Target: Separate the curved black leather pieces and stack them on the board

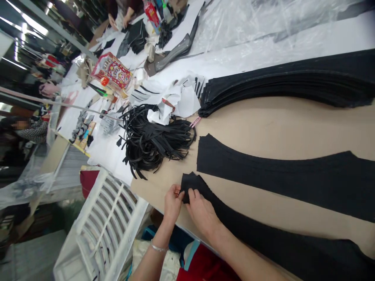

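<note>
Along the near table edge lies a long black fabric piece (263, 230), its narrow end between my two hands. My left hand (173, 203) pinches the left corner of that end between thumb and fingers. Close beside it, my right hand (202, 212) has its fingers closed on the same end, with the thumb near the left hand. A second black fabric panel (263, 173) of similar shape lies flat just beyond. Farther back is a thick stack of black fabric panels (287, 84), a pink clip (195, 122) at its left end. What the fingertips press beneath the cloth is hidden.
A heap of black fabric strips (155, 138) lies left of the panels. Beyond it are crumpled white paper (172, 99), a red patterned bag (113, 70) and clear plastic sheeting (263, 23). A white plastic chair (108, 218) stands at the table's left. Another person's hands (121, 19) work at the far end.
</note>
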Demonstrator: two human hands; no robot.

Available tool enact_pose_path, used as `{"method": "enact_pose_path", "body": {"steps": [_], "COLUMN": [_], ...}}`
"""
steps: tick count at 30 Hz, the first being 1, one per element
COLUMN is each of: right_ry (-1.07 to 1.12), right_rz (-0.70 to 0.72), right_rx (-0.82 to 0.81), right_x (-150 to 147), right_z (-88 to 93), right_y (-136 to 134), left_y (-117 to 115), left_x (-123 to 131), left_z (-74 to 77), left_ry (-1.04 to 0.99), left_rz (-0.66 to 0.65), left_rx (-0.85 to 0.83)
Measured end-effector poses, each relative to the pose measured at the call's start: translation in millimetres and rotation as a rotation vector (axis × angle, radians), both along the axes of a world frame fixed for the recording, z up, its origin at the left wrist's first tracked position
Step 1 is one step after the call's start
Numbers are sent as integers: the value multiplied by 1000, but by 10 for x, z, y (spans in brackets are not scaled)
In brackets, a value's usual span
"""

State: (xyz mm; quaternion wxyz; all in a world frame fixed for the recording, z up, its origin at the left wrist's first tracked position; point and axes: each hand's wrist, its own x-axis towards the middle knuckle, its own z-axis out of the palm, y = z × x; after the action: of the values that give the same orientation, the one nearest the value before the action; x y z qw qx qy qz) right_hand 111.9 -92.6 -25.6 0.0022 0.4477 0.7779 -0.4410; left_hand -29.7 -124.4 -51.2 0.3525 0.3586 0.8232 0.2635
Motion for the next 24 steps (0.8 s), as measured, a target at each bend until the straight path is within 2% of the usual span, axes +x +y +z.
{"method": "enact_pose_path", "body": {"steps": [3,7,10,13,15,17,18,19,21,24], "right_ry": [-29,8,108,268,332,350,353,361,395,426], "right_rz": [-9,39,41,-51,-189,-333,-369,-367,-269,-43], "right_rx": [10,11,-31,-65,-14,64,88,86,16,-104], "right_x": [-53,79,161,273,409,603,717,837,1072,1362], "right_z": [-92,-170,-172,-110,-44,31,73,119,218,350], "right_y": [2,-33,-84,-144,-148,-97,-52,0,112,242], "left_y": [-1,77,217,340,368,350,330,306,263,233], "left_x": [-23,-41,-42,35,149,287,356,422,534,609], "left_z": [29,40,36,120,255,447,561,683,937,1273], "left_ry": [-58,-142,-198,-228,-195,-44,-64,-97,-179,-261], "left_rz": [36,35,21,-35,-101,-280,-381,-462,-579,-628], "left_rx": [30,62,41,16,21,23,-2,-20,-46,-78]}}
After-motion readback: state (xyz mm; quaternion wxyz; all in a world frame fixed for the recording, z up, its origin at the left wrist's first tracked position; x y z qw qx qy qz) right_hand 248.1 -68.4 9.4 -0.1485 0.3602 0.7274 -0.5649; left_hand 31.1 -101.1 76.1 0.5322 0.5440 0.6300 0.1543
